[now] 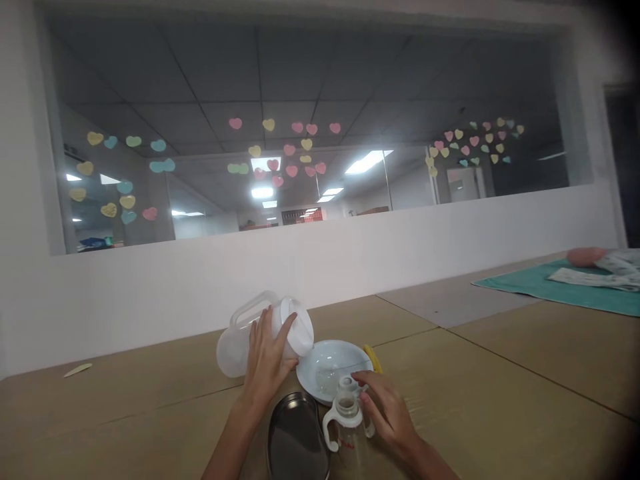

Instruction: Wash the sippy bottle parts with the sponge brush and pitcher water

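My left hand (pixel 267 360) is wrapped round a white plastic jug (pixel 250 333) with a lid, tipped on its side so that its top leans over a pale round plate (pixel 320 363). My right hand (pixel 387 407) grips a clear baby bottle (pixel 347 427) with white side handles, standing open-topped on the table just in front of the plate. A yellow item (pixel 373 357) pokes out behind the plate's right edge.
A dark oval metal tray (pixel 295 437) lies left of the bottle. The tan table (pixel 525 393) stretches right to a teal mat (pixel 565 290) bearing cloth and a pink object. A white wall with a heart-stickered window rises behind.
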A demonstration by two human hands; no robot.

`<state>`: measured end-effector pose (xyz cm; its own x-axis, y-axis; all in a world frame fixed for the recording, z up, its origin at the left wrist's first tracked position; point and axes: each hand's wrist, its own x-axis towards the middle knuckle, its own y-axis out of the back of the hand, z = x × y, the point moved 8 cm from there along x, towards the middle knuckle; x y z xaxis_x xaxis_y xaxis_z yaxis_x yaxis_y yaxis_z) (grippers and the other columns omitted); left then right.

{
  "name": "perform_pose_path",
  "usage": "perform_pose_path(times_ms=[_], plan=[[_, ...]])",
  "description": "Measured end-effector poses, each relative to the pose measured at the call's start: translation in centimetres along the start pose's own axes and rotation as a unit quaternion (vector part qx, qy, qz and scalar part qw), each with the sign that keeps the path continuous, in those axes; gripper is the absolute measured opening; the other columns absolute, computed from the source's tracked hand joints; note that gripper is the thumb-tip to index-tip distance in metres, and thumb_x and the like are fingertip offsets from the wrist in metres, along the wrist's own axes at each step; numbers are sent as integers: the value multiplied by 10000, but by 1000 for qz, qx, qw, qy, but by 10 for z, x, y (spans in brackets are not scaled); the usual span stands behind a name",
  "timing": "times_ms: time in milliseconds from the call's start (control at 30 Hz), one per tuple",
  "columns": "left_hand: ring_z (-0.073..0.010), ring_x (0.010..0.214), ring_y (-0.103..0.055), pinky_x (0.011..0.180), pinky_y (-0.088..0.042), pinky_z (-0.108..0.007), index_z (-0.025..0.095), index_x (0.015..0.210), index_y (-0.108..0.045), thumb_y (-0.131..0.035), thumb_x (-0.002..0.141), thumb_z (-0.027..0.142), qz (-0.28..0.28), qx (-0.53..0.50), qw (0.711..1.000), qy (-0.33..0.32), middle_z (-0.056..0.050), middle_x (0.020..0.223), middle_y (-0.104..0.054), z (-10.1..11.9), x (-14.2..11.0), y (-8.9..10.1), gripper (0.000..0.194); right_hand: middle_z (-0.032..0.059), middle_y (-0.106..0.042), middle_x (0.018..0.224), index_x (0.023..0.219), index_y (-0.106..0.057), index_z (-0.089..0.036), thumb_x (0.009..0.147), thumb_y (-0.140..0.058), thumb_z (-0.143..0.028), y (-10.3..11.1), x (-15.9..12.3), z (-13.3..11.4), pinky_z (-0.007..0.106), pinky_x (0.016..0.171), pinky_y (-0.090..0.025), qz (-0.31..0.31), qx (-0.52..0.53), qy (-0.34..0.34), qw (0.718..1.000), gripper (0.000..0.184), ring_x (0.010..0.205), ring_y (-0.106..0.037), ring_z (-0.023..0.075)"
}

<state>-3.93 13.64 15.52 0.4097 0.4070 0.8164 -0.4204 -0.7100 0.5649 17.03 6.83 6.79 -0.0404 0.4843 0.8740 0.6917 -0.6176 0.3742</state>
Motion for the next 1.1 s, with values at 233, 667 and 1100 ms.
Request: perform_pose_path(times_ms=[233,667,1100], plan=[[-355,1348,-151,1047,-196,-570,304,1367,-311,-652,681,182,-15,-3,1000,-22,-123,1490,-114,11,3,1,776,102,-666,1048,1159,-549,-187,866,-418,-324,-27,-7,-9,312,755,-509,-98,-14,10,995,349,912,-640,205],[-345,1356,-134,1070,-223,-521,321,1363,-314,-744,596,253,-91,-137,986,12,-61,1495,-110,36,8,31,882,85,-674,1017,1126,-564,-202,870,-404,-327,-31,-6,-1,311,735,-504,-110,-43,-25,993,327,880,-646,207],[-326,1277,-311,1010,-324,-452,257,1324,-334,-750,579,357,-7,-145,967,207,-112,1350,-356,-22,5,33,859,90,-655,1042,1123,-560,-192,867,-432,-332,-28,-4,-3,324,809,-486,-107,-63,-8,992,318,959,-613,198]])
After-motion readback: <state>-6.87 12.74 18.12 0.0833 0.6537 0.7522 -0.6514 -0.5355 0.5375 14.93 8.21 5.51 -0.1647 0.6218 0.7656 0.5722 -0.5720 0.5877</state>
